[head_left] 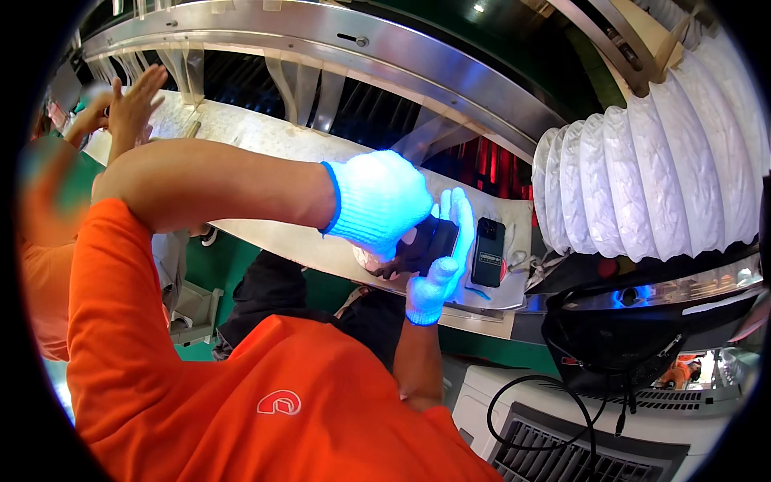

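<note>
White gloves with blue cuffs cover both hands, lit bright blue. My right hand (446,269) holds a dark, black piece (432,243) between its thumb and its long, straight fingers. I cannot make out what kind of thing the piece is. Curled into a fist just left of and above it is my left hand (376,201), its fingertips hidden behind the glove's back; whatever it grips cannot be seen. Beneath the hands, a pale crumpled thing (373,261) shows partly on the white work surface (265,132).
Just right of my hands lies a black phone (487,251). A wide white ribbed duct (642,161) fills the right side, above a black bag (610,333). Clear strips (301,80) hang from the metal machine behind. A co-worker's bare hands (132,104) are at far left.
</note>
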Demonstrator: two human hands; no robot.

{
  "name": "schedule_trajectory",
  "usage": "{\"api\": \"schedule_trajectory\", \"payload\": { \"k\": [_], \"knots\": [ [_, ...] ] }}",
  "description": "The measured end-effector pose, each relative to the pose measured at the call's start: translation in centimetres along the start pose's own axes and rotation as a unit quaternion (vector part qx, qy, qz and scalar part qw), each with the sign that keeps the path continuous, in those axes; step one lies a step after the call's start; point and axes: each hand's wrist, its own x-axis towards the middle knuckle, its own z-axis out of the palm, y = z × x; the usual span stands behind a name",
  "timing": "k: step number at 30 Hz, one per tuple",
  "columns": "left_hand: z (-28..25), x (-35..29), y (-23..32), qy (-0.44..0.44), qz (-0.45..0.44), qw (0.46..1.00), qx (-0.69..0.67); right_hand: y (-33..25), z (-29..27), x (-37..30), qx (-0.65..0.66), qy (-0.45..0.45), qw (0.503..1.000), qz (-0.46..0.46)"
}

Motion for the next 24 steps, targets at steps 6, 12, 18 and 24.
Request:
{"api": "schedule_trajectory", "payload": {
  "k": [6, 12, 18, 24],
  "knots": [
    [2.1, -3.1, -1.0, 0.102, 0.006, 0.994, -0.030, 1.1, 1.9, -0.6, 0.035, 0.055, 0.997, -0.040],
    [4.4, -4.8, -1.8, 0.168, 0.032, 0.982, -0.080, 1.1, 2.8, -1.5, 0.098, 0.068, 0.992, -0.032],
    [6.4, -5.0, -2.1, 0.221, 0.031, 0.972, -0.073, -0.1, 3.4, -0.7, 0.167, 0.031, 0.985, -0.006],
    [7.8, -5.9, -2.0, 0.190, -0.104, 0.958, -0.189, 1.2, 3.4, -1.3, 0.232, 0.045, 0.972, -0.015]
  ]
}}
